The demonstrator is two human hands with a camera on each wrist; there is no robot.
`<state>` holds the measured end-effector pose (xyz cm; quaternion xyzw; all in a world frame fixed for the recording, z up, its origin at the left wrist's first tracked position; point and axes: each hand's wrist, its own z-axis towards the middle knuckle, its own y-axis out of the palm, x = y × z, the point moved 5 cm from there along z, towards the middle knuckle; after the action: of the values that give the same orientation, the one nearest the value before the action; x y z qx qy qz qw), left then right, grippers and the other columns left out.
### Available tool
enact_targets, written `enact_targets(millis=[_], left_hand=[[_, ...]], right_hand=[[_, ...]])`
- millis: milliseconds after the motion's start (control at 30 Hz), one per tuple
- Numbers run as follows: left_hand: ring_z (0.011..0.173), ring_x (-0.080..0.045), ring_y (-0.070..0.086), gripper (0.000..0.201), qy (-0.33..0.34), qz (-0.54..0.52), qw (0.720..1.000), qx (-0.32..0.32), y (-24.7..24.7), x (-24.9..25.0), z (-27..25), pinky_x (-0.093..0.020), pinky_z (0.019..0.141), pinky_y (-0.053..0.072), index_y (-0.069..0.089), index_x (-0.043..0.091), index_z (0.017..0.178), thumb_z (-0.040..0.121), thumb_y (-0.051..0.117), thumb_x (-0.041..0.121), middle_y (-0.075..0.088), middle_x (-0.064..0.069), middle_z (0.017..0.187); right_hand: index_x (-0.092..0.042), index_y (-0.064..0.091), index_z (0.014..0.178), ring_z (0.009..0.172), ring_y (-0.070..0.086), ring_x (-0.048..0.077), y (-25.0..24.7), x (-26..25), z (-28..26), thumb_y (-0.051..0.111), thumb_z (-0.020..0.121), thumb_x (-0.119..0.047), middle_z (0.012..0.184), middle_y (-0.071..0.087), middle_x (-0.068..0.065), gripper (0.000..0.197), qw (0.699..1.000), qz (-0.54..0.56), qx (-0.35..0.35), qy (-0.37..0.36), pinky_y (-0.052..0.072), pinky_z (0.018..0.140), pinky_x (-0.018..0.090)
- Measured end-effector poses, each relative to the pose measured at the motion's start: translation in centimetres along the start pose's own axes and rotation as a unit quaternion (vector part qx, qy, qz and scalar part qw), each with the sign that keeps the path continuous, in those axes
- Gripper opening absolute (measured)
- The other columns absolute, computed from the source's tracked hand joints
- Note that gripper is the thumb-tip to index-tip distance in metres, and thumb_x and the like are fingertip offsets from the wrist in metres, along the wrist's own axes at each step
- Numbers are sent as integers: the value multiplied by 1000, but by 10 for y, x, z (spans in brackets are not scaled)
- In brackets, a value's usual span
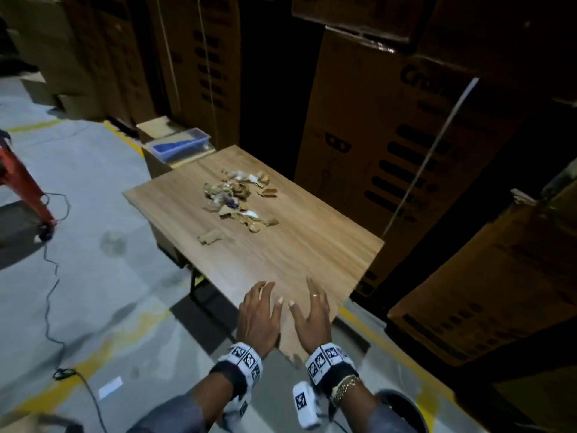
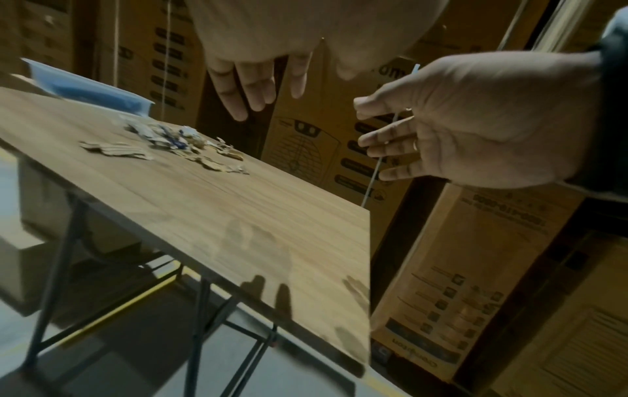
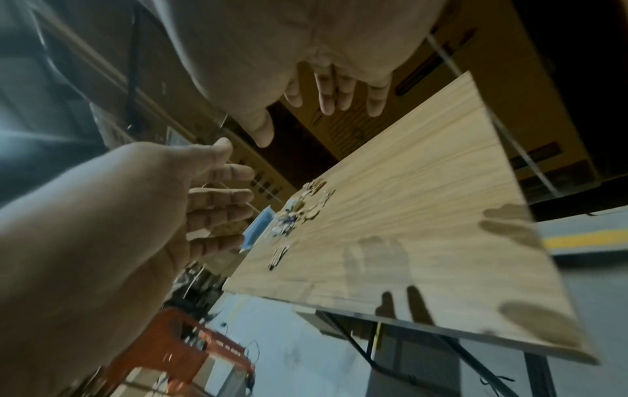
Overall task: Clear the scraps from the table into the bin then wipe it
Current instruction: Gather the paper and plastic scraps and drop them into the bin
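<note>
A heap of cardboard and paper scraps (image 1: 239,195) lies on the far half of the wooden table (image 1: 296,254); one loose cardboard piece (image 1: 210,236) sits nearer the left edge. The same scraps (image 2: 176,145) (image 3: 299,212) show in both wrist views. My left hand (image 1: 259,310) and right hand (image 1: 312,310) hover side by side above the table's near corner, fingers spread and holding nothing. Well short of the scraps, they touch nothing. The right hand wears a ring. A dark round rim (image 1: 406,407) at the bottom right may be the bin.
A clear plastic tray (image 1: 179,145) with something blue inside stands on a box beyond the table's far end. Tall cardboard cartons (image 1: 390,135) wall in the back and right. An orange frame (image 1: 25,182) and a cable (image 1: 51,276) lie on the floor at left.
</note>
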<state>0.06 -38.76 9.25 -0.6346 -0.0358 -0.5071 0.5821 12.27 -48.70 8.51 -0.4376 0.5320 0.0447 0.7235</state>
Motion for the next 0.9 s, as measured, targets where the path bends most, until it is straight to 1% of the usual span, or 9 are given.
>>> enact_targets(millis=[100,167,267,400,467,533,667,733,900], left_hand=[[132,-26,56,58,-36,49,998,17,-29,-30,9,-49,109,42,62,22,139,104,28,53,61,-4,144],[135,-26,54,61,-62,65,996,13,-45,-49,17,-50,110,40,63,24,139,103,26,55,59,-3,148],[142,-25,48,66,-77,73,994,6,-63,-72,32,-50,115,37,61,25,142,102,22,59,53,-3,154],[146,-26,41,73,-76,82,994,-14,-75,-97,57,-50,119,32,56,24,147,99,18,64,46,-5,159],[146,-28,40,70,-77,93,992,-34,-76,-109,74,-49,119,32,53,23,149,100,23,63,43,-7,161],[147,-31,39,65,-68,102,991,-53,-74,-125,95,-48,118,32,49,22,152,99,35,58,39,-9,163],[153,-29,29,69,-53,148,982,-104,-79,-155,146,-43,124,26,35,23,158,96,54,46,26,-8,169],[154,-29,28,71,-44,175,977,-112,-91,-166,171,-41,124,24,32,22,158,95,57,43,25,-8,168],[156,-31,24,77,-52,227,963,-134,-117,-202,230,-44,124,22,29,20,160,94,61,43,20,-11,170]], right_hand=[[-32,33,163,156,26,24,36,-20,18,62,103,-40,169,29,3,67,998,-38,-43,-19,27,126,46],[-32,34,163,157,26,27,57,-37,34,63,103,-40,170,28,6,67,996,-51,-66,-32,27,126,50],[-29,32,164,159,22,26,82,-59,57,64,103,-38,173,23,5,69,995,-46,-82,-33,24,128,49],[-27,29,165,160,19,25,113,-69,78,64,103,-40,174,20,3,73,997,-26,-78,-5,23,128,46],[-26,29,165,160,20,24,128,-68,88,65,103,-38,174,19,3,74,997,-23,-75,7,24,128,45],[-27,28,165,160,20,24,143,-63,102,65,103,-38,174,17,2,73,997,-14,-73,22,25,128,45],[-30,21,166,162,11,26,178,-55,141,59,103,-50,176,7,0,76,993,-47,-79,70,22,129,45],[-29,18,167,163,7,25,195,-59,159,56,101,-58,177,3,0,82,988,-86,-84,96,21,129,47],[-31,10,167,163,4,26,249,-79,206,53,95,-71,176,-4,1,92,979,-138,-111,100,17,129,48]])
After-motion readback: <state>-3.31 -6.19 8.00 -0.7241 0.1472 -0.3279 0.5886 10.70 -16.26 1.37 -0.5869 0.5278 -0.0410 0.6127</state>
